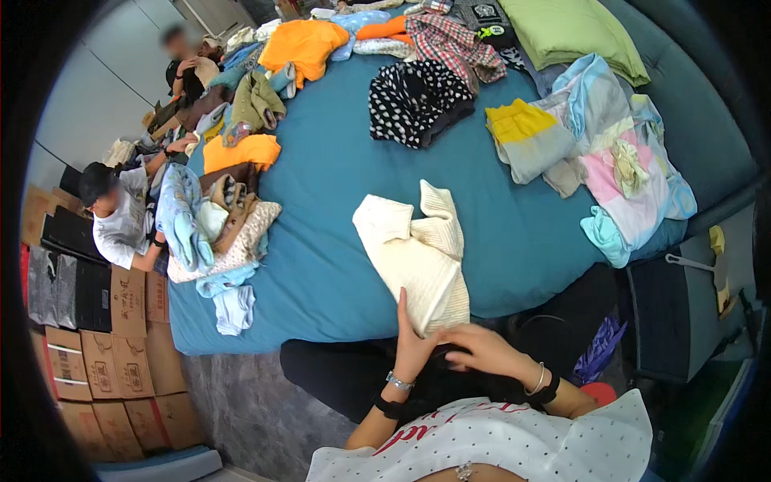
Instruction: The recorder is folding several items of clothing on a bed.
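A cream ribbed knit garment (pixel 415 253) lies partly folded on the teal bed sheet (pixel 319 241), near the bed's front edge. Its two upper ends point away from me, and its lower end reaches down to my hands. Against that lower end rests my left hand (pixel 414 346), one finger pointing up along the fabric. My right hand (pixel 485 350) meets it from the right, with its fingertips close to or touching the left hand. The overlap hides whether either hand pinches the hem.
Folded clothes (pixel 208 223) are stacked along the bed's left edge, where a person in white (pixel 123 235) works. Another person (pixel 190 75) stands farther back. A black-and-white patterned garment (pixel 415 102), pastel clothes (pixel 626 162) and a green pillow (pixel 572 36) lie beyond. Cardboard boxes (pixel 120 367) are piled left.
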The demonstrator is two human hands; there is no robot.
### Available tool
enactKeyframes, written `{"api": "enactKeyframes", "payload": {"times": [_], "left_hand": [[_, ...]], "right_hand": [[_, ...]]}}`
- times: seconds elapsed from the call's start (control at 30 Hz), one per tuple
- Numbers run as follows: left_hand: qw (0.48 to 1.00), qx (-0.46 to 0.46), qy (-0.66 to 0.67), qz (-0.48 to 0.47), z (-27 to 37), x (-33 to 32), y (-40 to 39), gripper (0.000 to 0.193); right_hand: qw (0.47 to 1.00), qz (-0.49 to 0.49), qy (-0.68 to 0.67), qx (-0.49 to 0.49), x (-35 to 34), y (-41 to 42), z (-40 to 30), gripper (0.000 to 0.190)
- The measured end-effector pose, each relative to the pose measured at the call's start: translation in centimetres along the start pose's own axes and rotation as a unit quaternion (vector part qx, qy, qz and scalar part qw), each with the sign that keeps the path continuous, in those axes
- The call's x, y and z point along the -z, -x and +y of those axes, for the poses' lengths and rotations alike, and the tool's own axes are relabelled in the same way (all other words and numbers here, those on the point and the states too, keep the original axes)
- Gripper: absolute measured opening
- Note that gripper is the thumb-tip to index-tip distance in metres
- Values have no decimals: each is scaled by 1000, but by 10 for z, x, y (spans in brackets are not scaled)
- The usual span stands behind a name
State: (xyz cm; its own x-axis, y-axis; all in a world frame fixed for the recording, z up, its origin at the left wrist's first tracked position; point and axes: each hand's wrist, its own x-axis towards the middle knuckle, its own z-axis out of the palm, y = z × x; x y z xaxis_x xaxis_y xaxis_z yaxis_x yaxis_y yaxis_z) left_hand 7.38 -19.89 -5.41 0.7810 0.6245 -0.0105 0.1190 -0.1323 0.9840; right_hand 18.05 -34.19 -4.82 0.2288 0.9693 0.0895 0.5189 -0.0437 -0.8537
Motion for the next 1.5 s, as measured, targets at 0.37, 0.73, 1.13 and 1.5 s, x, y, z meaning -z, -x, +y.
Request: {"api": "enactKeyframes", "payload": {"times": [0.37, 0.73, 1.13, 1.5], "left_hand": [[995, -3, 27, 97, 10, 23, 30, 71], [838, -286, -414, 210, 157, 106, 19, 64], [623, -483, -564, 245, 253, 153, -106, 37], [732, -442, -503, 125, 172, 117, -22, 39]], "right_hand": [[941, 137, 291, 107, 40, -62, 4, 39], [869, 274, 269, 311, 164, -71, -119, 29], [780, 365, 361, 358, 262, -163, -129, 24], [856, 311, 342, 231, 151, -38, -50, 31]]}}
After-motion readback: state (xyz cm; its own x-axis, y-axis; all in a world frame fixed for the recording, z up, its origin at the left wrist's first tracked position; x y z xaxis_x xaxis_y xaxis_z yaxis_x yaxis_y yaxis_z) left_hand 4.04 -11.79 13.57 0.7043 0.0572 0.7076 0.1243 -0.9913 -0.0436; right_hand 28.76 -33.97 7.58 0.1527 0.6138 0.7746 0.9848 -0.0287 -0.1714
